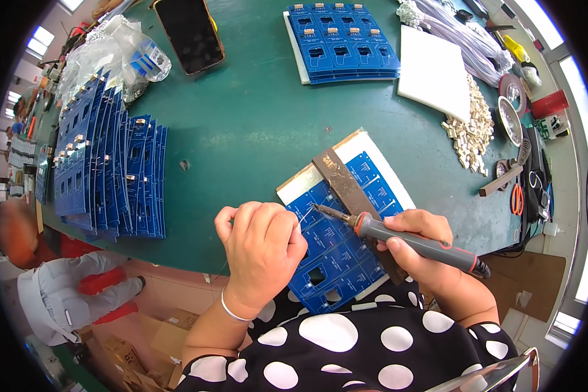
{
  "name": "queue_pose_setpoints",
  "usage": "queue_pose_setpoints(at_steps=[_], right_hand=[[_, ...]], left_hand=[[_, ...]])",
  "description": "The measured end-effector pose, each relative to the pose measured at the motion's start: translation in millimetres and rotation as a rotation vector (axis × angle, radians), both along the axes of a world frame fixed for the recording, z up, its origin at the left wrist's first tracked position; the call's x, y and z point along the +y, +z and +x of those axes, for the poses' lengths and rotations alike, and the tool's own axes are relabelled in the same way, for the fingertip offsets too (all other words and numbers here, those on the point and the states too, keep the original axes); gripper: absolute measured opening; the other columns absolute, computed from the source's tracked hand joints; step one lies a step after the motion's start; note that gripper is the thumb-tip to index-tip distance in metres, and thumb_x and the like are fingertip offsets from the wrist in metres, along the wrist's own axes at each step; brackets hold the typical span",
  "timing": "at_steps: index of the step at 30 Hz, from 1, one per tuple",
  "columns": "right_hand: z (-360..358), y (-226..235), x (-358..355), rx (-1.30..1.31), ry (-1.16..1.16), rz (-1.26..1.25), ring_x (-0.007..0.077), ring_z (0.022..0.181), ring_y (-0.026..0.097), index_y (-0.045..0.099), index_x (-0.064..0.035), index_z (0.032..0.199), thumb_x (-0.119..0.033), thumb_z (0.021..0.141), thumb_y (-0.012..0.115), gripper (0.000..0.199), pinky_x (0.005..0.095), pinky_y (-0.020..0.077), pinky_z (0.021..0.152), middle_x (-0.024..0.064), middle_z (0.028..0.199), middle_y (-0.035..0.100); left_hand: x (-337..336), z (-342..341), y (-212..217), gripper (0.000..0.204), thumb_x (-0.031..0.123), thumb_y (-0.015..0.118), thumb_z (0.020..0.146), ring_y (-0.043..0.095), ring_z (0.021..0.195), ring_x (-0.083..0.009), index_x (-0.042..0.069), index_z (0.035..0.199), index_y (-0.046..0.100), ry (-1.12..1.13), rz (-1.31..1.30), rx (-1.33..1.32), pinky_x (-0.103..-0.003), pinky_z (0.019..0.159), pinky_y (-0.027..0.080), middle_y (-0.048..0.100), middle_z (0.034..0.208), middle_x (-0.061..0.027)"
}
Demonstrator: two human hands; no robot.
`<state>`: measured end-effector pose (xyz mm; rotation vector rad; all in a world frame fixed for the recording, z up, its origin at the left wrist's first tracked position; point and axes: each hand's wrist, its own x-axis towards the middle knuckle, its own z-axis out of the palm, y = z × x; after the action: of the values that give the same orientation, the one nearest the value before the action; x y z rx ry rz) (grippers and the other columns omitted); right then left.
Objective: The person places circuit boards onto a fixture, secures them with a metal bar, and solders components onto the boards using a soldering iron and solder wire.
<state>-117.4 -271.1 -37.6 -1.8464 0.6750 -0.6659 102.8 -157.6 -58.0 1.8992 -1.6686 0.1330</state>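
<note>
My right hand (pixel 419 243) grips a grey and orange soldering iron (pixel 415 242), its tip pointing left over a blue circuit board panel (pixel 333 243). My left hand (pixel 258 245) is closed at the panel's left edge. From its fingertips a thin silvery solder wire (pixel 307 213) runs toward the iron's tip. I cannot tell whether tip and wire touch. The panel lies tilted on a white board (pixel 295 191) with a wooden edge, and a brown metal bar (pixel 341 183) crosses over it. The iron hides part of the bar.
Blue panels (pixel 104 166) stand stacked at left; others (pixel 343 46) lie flat at the back. A phone (pixel 189 32) and plastic bottle (pixel 150 60) sit far left. At right are a white foam slab (pixel 433 72), small white connectors (pixel 470 130) and orange scissors (pixel 517 199). Someone (pixel 65 294) sits behind, left.
</note>
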Motion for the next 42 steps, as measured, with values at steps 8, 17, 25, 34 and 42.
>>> queue_pose_setpoints(at_steps=[8,17,25,34,42], right_hand=[[5.0,0.3,-1.8,-0.002,-0.017,-0.004,0.0255,0.07,0.071,0.066,0.0012,0.098,-0.011,0.078,0.073,0.025,0.0316,0.0557,0.064,0.0167,0.084,0.07],[-3.5,-0.7,-3.8,-0.008,0.101,-0.126,0.0228,0.075,0.067,0.055,0.001,0.11,-0.007,0.087,0.062,0.025,0.0346,0.0548,0.07,0.0172,0.086,0.065],[-38.1,0.6,20.0,-0.127,-0.027,-0.079,0.0258,0.064,0.064,0.062,0.0036,0.096,-0.008,0.078,0.071,0.023,0.0341,0.0501,0.061,0.0152,0.077,0.065],[-43.2,-11.2,31.3,-0.158,-0.025,-0.153,0.025,0.067,0.063,0.064,0.0027,0.095,-0.007,0.075,0.073,0.024,0.0334,0.0498,0.062,0.0129,0.085,0.068],[-39.4,-11.0,29.1,-0.109,-0.027,-0.154,0.0245,0.066,0.063,0.064,0.0028,0.093,-0.007,0.073,0.074,0.023,0.0323,0.0502,0.06,0.0132,0.083,0.069]], left_hand=[[-6.1,1.8,-0.5,0.022,0.003,0.069,0.067,0.055,0.083,-0.0217,0.012,0.08,0.054,0.002,0.007,-0.002,-0.04,0.083,0.032,0.057,0.084,-0.0017],[-6.7,1.7,-0.1,0.022,0.003,0.068,0.066,0.055,0.085,-0.0225,0.013,0.079,0.054,0.03,-0.025,-0.022,-0.04,0.085,0.033,0.058,0.087,-0.0015],[13.3,-18.7,5.5,0.024,0.004,0.07,0.063,0.055,0.089,-0.0226,0.013,0.078,0.054,-0.113,0.042,0.048,-0.042,0.086,0.032,0.058,0.091,-0.0016],[15.3,-28.2,1.6,0.024,0.004,0.07,0.063,0.055,0.089,-0.0228,0.013,0.08,0.054,-0.117,0.044,0.045,-0.042,0.086,0.032,0.058,0.092,-0.0018],[10.9,-28.2,0.4,0.02,0.007,0.07,0.067,0.054,0.089,-0.0208,0.012,0.081,0.057,-0.11,0.051,0.033,-0.043,0.085,0.032,0.057,0.09,-0.0009]])
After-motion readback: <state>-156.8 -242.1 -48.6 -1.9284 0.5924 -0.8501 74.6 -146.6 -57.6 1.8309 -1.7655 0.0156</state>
